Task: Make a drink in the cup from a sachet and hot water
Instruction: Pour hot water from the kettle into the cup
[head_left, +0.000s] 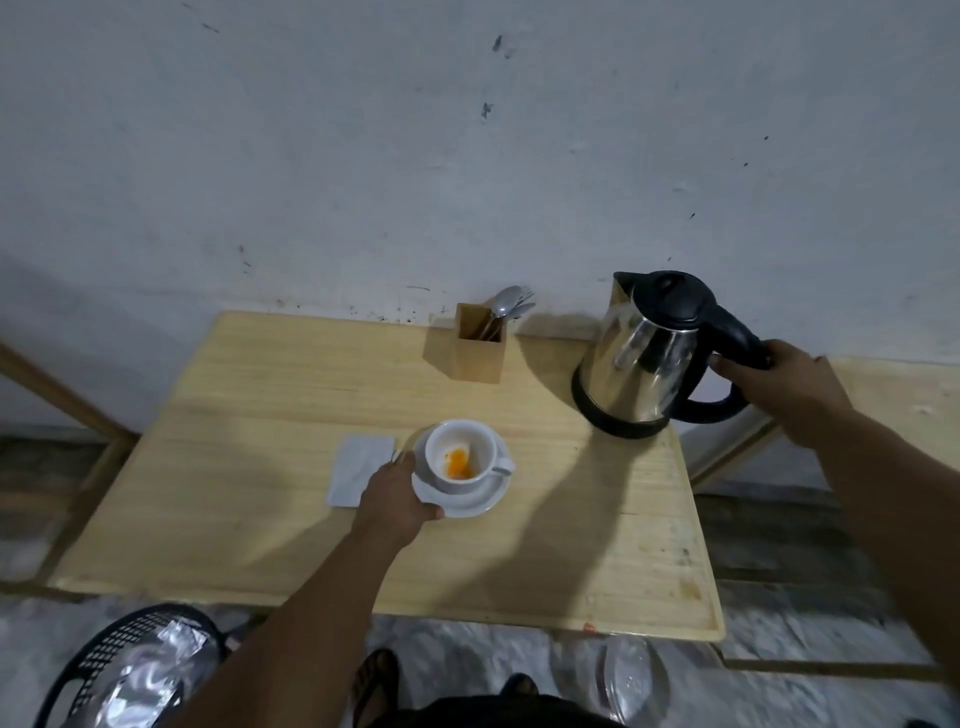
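On a wooden table, the left hand grips the saucer under a white cup holding orange powder. The right hand clasps the steel kettle handle.

The left hand covers the near-left rim of the saucer and a corner of the white napkin. The right hand hides the upper part of the kettle handle — its fingers wrap out of sight. The cutlery in the wooden holder shows only its tops (too small to count). The black basket — foil inside — is cut off by the lower edge.
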